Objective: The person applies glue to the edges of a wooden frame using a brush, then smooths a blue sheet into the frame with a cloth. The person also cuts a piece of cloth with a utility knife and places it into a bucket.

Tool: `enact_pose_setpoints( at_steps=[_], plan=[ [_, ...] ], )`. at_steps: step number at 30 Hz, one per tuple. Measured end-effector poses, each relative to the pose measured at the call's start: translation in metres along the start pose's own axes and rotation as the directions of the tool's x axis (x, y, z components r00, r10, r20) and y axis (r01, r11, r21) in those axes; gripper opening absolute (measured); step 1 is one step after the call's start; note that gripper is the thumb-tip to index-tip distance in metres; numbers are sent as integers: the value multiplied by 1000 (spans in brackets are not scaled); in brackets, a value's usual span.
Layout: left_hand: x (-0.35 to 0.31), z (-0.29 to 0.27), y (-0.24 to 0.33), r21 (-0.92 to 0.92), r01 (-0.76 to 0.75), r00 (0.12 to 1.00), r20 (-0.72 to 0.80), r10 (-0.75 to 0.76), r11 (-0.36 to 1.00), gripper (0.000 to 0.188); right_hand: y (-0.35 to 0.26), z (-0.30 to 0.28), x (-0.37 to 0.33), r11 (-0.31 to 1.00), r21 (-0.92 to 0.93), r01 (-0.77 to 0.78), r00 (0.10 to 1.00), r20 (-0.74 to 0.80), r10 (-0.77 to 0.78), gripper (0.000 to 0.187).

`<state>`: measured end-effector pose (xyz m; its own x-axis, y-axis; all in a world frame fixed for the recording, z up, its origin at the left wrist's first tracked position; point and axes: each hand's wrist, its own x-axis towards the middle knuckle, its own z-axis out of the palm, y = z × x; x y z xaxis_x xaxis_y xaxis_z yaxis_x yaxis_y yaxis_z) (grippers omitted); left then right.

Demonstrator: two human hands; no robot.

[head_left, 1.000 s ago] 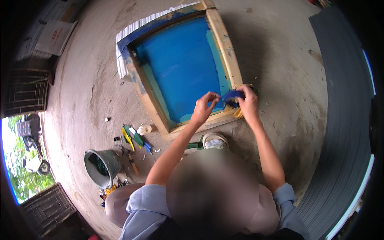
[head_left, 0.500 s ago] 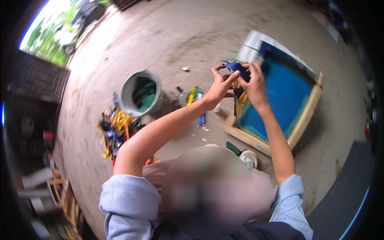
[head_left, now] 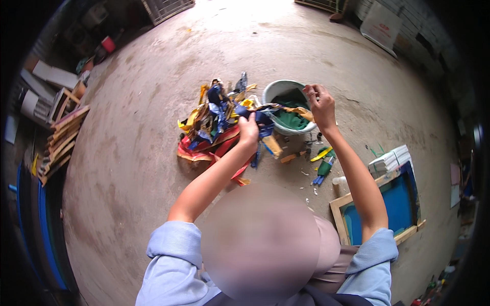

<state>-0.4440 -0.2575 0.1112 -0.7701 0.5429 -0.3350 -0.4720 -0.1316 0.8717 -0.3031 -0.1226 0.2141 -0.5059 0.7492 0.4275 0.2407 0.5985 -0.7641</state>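
My left hand (head_left: 248, 131) is closed on a crumpled dark-blue strip (head_left: 261, 118) that looks like used tape, at the right side of a tangled heap of scraps (head_left: 214, 120) in yellow, blue, red and black. A thin tan-and-white strip (head_left: 293, 109) stretches from beside my left hand across the bucket's opening to my right hand (head_left: 321, 105). My right hand's fingers are curled together above the bucket's right rim; whether they grip that strip is hidden. The pale grey bucket (head_left: 269, 91) holds dark green material (head_left: 292, 118).
A wooden frame with blue mesh (head_left: 385, 206) lies at right, beside a strapped white bundle (head_left: 392, 159). Small tools with yellow, green and blue parts (head_left: 322, 166) lie below the bucket. Stacked wood (head_left: 64, 140) stands at left; a white sack (head_left: 382, 26) leans far right.
Both hands have left the blue-mesh frame, where they held a dark-blue piece together. They are now apart, the left at the scrap heap, the right over the bucket. My view has turned left.
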Motion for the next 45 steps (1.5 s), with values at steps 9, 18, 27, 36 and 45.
enact_pose_setpoints(
  at_steps=[9,18,27,36,45],
  plan=[
    [55,-159,31,473,-175,898,-283,337,864,28,16,82,5,933,59,-355,909,257,329,25],
    [46,-94,69,842,-530,753,413,512,100,55,6,148,-21,984,-113,135,787,616,-37,20],
    [39,-56,15,699,-684,719,599,354,208,15,37,90,-40,965,-254,66,691,709,140,20],
    [-106,132,-104,243,-678,341,940,5,693,14,94,-187,-176,680,-703,-209,672,402,622,21],
    [-213,214,-254,41,-774,44,999,-11,632,26,159,-277,-412,379,-613,-694,720,-562,408,22]
  ],
)
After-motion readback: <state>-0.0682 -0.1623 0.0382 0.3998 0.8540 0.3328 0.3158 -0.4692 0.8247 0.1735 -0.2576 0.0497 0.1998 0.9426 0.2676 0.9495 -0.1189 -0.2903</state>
